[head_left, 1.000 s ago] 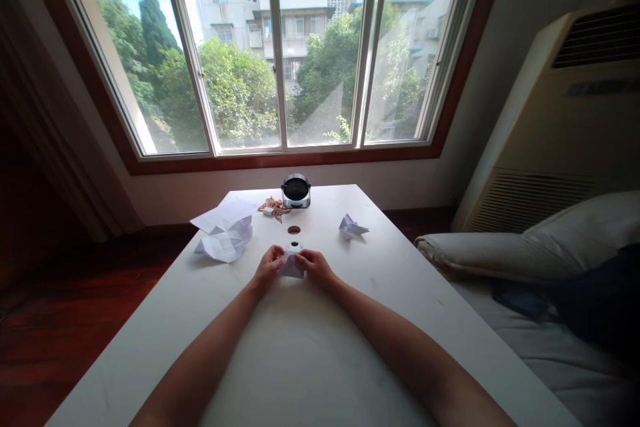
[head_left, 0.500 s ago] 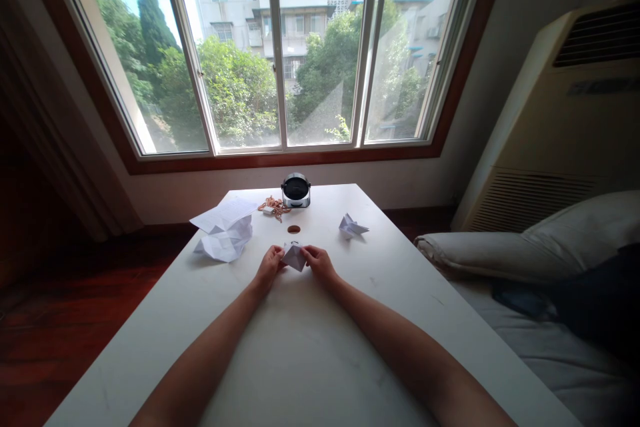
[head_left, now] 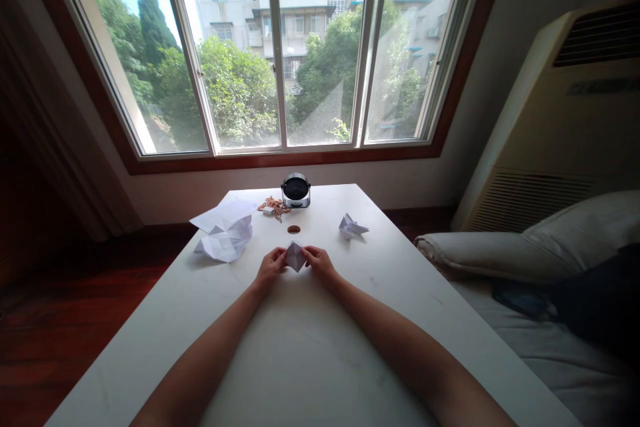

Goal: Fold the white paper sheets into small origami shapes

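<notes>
Between my hands is a small folded white paper (head_left: 295, 257), diamond-shaped with creases down its middle. My left hand (head_left: 273, 265) pinches its left corner, fingers closed. On the other side, my right hand (head_left: 320, 260) grips the right corner between thumb and fingers. Both hands are just above or on the white table (head_left: 300, 347); I cannot tell if the paper touches it. A folded paper figure (head_left: 353, 227) with pointed ends lies to the right, apart from my hands.
Creased paper (head_left: 226, 242) and a written sheet (head_left: 220, 213) lie at the table's left edge. At the far end stand a round black-and-silver device (head_left: 296, 191) and a bundled orange cord (head_left: 274, 207). A hole (head_left: 294, 229) is in the tabletop. A sofa (head_left: 500, 247) flanks the right side.
The paper's top now comes to a point and its shape is a fuller diamond. My left hand has shifted slightly right; the right hand is almost unmoved.
</notes>
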Action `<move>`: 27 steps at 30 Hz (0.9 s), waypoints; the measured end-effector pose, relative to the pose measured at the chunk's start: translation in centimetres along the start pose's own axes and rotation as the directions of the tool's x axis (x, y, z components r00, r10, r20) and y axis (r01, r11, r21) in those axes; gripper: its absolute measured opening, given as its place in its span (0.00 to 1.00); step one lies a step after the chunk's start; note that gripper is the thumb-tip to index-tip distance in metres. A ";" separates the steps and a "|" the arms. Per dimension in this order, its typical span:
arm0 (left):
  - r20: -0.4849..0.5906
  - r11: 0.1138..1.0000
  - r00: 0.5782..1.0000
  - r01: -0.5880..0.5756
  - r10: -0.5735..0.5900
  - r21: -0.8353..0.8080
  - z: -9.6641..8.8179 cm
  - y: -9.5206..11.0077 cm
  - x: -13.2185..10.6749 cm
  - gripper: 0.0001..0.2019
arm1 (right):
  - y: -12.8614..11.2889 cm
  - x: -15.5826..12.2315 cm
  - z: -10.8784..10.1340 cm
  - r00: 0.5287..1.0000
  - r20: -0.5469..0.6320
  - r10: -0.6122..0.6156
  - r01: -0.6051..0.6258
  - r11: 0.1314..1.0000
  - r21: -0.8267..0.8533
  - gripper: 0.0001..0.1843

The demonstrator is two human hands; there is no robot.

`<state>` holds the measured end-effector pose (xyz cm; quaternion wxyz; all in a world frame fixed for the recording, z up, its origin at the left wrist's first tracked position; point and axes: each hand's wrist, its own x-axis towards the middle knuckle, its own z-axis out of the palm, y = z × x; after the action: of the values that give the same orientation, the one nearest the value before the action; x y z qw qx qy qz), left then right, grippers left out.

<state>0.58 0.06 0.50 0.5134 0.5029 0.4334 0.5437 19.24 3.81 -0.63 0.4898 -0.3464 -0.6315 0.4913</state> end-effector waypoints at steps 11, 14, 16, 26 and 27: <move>-0.008 1.000 1.000 -0.008 0.008 0.027 -0.4 -0.6 0.3 0.19 | 0.7 0.0 0.0 1.000 0.020 -0.005 0.005 0.999 -0.035 0.23; -0.014 1.000 1.000 -0.017 0.017 0.001 -0.4 -0.7 0.4 0.22 | 0.7 0.0 0.0 0.999 0.030 -0.021 0.022 1.000 -0.018 0.23; -0.006 1.000 1.000 -0.013 0.013 0.000 -0.4 -0.7 0.5 0.25 | 0.7 -0.1 0.0 0.999 0.032 -0.026 0.027 0.999 -0.018 0.23; -0.020 0.992 0.999 -0.046 0.048 0.117 -0.8 -1.6 0.9 0.25 | 1.1 0.1 0.1 0.999 0.030 -0.024 0.026 0.998 -0.050 0.24; -0.017 0.992 0.998 -0.052 0.054 0.117 -0.9 -1.7 0.9 0.25 | 1.2 0.1 0.1 0.999 0.025 -0.027 0.028 0.999 -0.045 0.23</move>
<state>-0.03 1.17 -1.18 0.4641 0.5378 0.4563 0.5359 19.04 4.17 -1.78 0.4806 -0.3427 -0.6532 0.4743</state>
